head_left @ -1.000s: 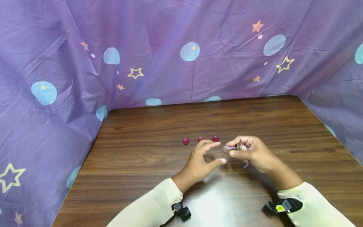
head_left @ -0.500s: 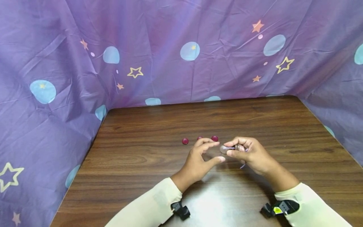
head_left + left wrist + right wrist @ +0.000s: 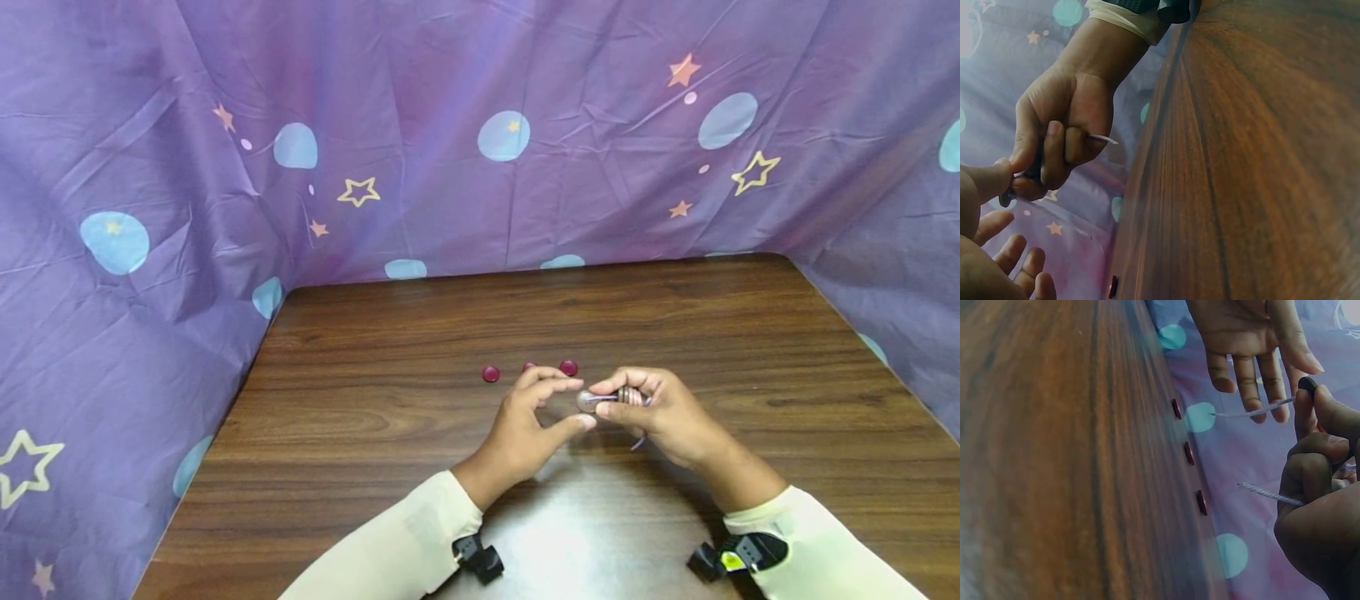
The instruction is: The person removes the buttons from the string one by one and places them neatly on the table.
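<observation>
My right hand pinches a round greyish-brown button between thumb and index finger. A pale purple cord runs through this hand; one loose end sticks out by the curled fingers, and another stretch reaches past the button. Behind the pinched button is a small striped stack of what look like more buttons, partly hidden by the fingers. My left hand is held just left of the button, fingers apart and loosely bent, thumb tip close to its edge. Whether the thumb touches it I cannot tell.
Three dark red round buttons lie in a row on the wooden table beyond my left hand: a left one, a half-hidden middle one and a right one. A purple patterned cloth hangs behind the table.
My right hand has moved slightly left with the button and cord, nearer my left hand. The left hand has stayed almost still; the red buttons lie where they were.
</observation>
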Demonstrator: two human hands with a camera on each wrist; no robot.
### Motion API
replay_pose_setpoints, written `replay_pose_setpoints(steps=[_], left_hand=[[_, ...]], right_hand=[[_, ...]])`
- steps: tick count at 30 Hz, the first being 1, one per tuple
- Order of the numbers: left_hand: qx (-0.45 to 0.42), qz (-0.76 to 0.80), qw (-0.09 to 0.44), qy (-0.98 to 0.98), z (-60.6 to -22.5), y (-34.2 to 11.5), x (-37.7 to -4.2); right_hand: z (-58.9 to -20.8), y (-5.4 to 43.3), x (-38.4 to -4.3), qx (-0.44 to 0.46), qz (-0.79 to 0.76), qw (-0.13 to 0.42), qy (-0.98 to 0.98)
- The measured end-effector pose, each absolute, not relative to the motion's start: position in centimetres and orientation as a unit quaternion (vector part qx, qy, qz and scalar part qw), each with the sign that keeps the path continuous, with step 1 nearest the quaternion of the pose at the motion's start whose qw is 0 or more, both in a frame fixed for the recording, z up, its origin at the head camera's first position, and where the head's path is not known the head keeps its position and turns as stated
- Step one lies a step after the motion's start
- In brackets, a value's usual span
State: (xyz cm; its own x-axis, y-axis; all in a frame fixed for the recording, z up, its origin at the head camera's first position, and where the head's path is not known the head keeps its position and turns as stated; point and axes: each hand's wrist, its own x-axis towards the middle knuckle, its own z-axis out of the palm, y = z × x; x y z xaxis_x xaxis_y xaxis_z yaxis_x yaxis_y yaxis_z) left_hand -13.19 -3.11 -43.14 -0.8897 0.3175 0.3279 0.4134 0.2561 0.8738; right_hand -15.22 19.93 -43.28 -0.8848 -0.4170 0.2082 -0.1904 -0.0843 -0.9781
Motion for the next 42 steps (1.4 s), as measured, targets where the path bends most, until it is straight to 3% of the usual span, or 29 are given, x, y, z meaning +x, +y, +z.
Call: replay_pose_setpoints(steps=[19,42], left_hand=[[-0.246,-0.569,0.076,-0.781,-43.6,-3.1,-13.3],[-0.231,-0.571,0.074,-0.785,-44.3,-4.5,-13.3]], right_hand=[[-43.5,19.8,-15.2,-0.223,-0.702,0.087,0.671],[-43.2,19.9,-15.3,-0.183,-0.692,0.091,0.692]])
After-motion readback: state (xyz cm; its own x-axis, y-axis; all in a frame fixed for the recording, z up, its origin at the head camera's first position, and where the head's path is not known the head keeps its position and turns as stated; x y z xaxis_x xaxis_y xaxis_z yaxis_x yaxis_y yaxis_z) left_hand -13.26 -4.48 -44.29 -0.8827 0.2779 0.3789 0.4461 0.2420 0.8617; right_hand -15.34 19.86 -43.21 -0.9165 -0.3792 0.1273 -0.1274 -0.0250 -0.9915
